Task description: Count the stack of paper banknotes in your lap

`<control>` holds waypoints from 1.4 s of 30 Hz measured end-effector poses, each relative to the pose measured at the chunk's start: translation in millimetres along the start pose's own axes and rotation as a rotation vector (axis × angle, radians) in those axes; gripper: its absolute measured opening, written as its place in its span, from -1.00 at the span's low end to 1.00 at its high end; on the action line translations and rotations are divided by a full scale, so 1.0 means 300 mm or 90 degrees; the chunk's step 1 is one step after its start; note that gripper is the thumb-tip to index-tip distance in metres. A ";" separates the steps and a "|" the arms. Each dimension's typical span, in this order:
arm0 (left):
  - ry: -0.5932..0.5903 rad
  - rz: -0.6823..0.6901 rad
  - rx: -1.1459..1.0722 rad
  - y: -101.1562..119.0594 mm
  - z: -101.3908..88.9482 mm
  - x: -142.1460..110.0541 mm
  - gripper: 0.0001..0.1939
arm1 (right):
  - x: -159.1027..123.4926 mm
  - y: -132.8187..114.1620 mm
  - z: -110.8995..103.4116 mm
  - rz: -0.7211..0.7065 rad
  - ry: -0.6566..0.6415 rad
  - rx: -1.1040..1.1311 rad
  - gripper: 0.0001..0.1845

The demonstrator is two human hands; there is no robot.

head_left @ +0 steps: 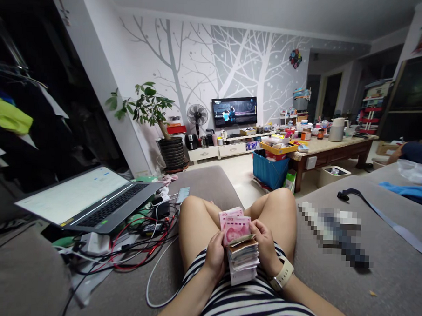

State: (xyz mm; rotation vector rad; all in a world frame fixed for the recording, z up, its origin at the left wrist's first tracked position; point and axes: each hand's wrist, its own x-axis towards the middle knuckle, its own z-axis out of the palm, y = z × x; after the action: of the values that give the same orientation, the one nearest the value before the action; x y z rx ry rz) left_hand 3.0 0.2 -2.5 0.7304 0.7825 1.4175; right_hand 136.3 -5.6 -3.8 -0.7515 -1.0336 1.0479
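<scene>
I sit on a grey sofa (383,286) with my knees up, holding a thick stack of banknotes (242,259) over my lap. My left hand (214,257) is closed on the stack's left side, thumb against the pink notes (235,226) that stand up at the top. On the right, my right hand (265,246) grips the stack with fingers curled on its upper edge. A pale watch (283,273) sits on that wrist.
An open laptop (90,199) rests at my left above a tangle of cables (137,248). A black strap (356,196) lies on the sofa to the right. Farther off stand a potted plant (153,113), a television (234,111), a cluttered low table (333,149) and a blue box (269,170).
</scene>
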 end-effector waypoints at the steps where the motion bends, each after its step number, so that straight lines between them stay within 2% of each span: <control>1: -0.010 -0.008 -0.001 0.003 0.002 -0.002 -0.76 | -0.001 0.001 0.000 -0.006 -0.002 0.003 -0.50; 6: -0.025 -0.027 0.004 0.021 0.017 -0.012 -0.71 | -0.007 -0.004 0.003 0.005 -0.046 0.005 -0.47; 13: -0.056 -0.048 0.008 0.034 0.025 -0.027 -0.75 | 0.004 -0.015 0.004 -0.016 0.042 -0.040 -0.53; 19: -0.083 -0.057 0.006 0.041 0.029 -0.038 -0.71 | 0.015 0.017 -0.007 0.000 0.032 -0.009 -0.58; 31: -0.013 -0.008 0.003 0.013 0.014 -0.003 -0.71 | 0.012 0.026 -0.013 0.007 0.014 0.005 -0.60; 42: 0.001 0.006 0.019 0.010 0.014 -0.006 -0.70 | 0.009 0.024 -0.012 0.000 0.008 0.002 -0.58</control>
State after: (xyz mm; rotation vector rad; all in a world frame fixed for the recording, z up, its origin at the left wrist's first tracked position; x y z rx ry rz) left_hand 4.8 -1.4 2.4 0.7569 0.8039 1.4183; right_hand 137.9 -0.8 -10.6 -0.7537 -1.0211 1.0432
